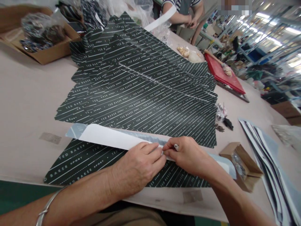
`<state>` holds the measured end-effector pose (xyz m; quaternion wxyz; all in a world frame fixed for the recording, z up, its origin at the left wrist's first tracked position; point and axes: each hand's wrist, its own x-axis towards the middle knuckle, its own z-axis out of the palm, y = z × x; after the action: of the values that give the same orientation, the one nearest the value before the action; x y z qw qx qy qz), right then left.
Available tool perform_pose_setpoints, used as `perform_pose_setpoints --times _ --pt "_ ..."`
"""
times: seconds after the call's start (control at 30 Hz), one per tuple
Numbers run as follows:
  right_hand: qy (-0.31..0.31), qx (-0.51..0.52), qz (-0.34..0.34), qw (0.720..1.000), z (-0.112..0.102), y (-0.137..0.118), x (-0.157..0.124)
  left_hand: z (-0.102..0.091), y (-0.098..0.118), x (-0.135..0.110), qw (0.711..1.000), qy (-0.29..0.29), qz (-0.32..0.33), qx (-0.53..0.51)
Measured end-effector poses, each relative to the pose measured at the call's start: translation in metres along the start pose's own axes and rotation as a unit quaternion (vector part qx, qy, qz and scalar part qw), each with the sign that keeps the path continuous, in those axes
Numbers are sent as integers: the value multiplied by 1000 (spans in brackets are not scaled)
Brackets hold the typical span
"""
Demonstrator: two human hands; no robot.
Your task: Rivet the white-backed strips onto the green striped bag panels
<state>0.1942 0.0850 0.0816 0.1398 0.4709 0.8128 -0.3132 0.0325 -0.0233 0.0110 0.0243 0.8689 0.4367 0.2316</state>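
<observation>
A dark green printed sheet [80, 160] with white stripes lies flat at the table's near edge, its upper flap [105, 137] folded over so the white underside shows. My left hand [138, 166] and my right hand [188, 155] meet on the flap's edge, fingertips pinched together on it. What lies between the fingertips besides the flap is too small to make out. A silver bangle [47, 208] circles my left wrist.
A fanned stack of the same green sheets [145, 81] fills the table's middle. A cardboard box [47, 51] of bagged items stands far left, a small open box [244, 169] at right, striped sheets [270, 150] beside it, a red board [223, 75] beyond. Another person's hands [190, 20] work opposite.
</observation>
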Motion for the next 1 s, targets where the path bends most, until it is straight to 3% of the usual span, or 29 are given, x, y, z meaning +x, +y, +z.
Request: perform_pose_setpoints --times 0.13,0.27,0.5,0.67,0.87,0.93,1.0 --pt "-19 84 -1 996 1 12 0 0 0 -1 1000 7 2 -1" --pt "-14 119 -23 993 3 18 2 1 -1 -1 1000 14 7 0" --pt "-59 191 -22 980 -2 26 10 0 -2 0 1000 21 11 -9" --pt "-66 158 -20 985 -3 21 12 1 -2 -1 1000 -3 11 -10" --pt "-40 74 -31 996 -6 10 9 3 -2 -1 1000 7 8 -9" --pt "-10 116 -41 992 -11 12 2 1 -2 0 1000 0 1 -12" --pt "59 229 -32 971 -15 17 -9 -2 -2 2 1000 -18 -3 -13"
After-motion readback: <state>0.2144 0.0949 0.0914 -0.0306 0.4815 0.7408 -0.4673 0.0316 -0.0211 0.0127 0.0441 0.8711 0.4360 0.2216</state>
